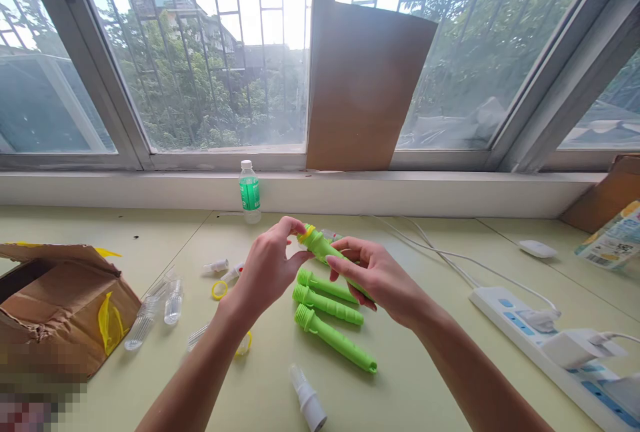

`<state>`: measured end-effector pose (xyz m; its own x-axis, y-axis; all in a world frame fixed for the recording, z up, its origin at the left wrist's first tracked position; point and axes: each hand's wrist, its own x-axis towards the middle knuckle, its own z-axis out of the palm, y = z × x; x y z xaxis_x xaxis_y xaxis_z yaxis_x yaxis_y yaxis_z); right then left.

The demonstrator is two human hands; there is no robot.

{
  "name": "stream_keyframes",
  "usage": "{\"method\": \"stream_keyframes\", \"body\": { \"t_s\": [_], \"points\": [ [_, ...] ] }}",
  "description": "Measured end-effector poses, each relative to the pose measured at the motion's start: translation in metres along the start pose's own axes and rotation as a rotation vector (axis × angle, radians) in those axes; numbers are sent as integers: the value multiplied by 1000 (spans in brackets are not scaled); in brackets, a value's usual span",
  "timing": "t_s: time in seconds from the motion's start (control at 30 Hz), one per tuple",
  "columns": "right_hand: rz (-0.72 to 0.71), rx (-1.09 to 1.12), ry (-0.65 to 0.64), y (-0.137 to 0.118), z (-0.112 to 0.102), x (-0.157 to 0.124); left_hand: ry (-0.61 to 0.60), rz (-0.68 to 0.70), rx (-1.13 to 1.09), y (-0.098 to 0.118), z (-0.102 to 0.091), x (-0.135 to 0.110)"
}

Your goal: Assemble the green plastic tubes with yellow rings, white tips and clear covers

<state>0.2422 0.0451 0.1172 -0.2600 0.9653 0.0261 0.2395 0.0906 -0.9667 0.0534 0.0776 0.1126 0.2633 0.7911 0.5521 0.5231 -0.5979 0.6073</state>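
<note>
My right hand (375,273) grips a green plastic tube (320,245) tilted up and to the left over the table. My left hand (273,262) pinches a yellow ring (306,232) at the tube's top end with thumb and fingers. Just under the hands, three more green tubes (327,315) lie side by side on the pale table (400,379). A loose yellow ring (219,290) lies left of my left hand.
A torn cardboard box (55,305) holding yellow rings sits at the left, with clear plastic tubes (160,305) beside it. White caps (307,402) lie near the front. A green-labelled bottle (249,193) stands by the window sill. A power strip (540,339) with plugs lies at the right.
</note>
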Motion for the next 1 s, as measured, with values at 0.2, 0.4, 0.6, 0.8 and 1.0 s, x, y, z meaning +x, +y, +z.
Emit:
{"method": "stream_keyframes", "body": {
  "t_s": [0.2, 0.4, 0.6, 0.8, 1.0],
  "points": [
    [21, -13, 33, 1, 0, -2, 24, 16, 2, 1, -1, 0],
    [-10, 54, 37, 0, 1, -1, 28, 11, -42, 2, -2, 1],
    [-13, 31, -41, -2, -2, -1, 15, -7, -56, 3, -3, 0],
    [-22, -50, -62, -1, -2, -2, 0, -5, -55, 2, -4, -1],
    [-17, -45, -31, -2, 1, -3, 6, -25, -55, 2, -4, -1]
  ]
}}
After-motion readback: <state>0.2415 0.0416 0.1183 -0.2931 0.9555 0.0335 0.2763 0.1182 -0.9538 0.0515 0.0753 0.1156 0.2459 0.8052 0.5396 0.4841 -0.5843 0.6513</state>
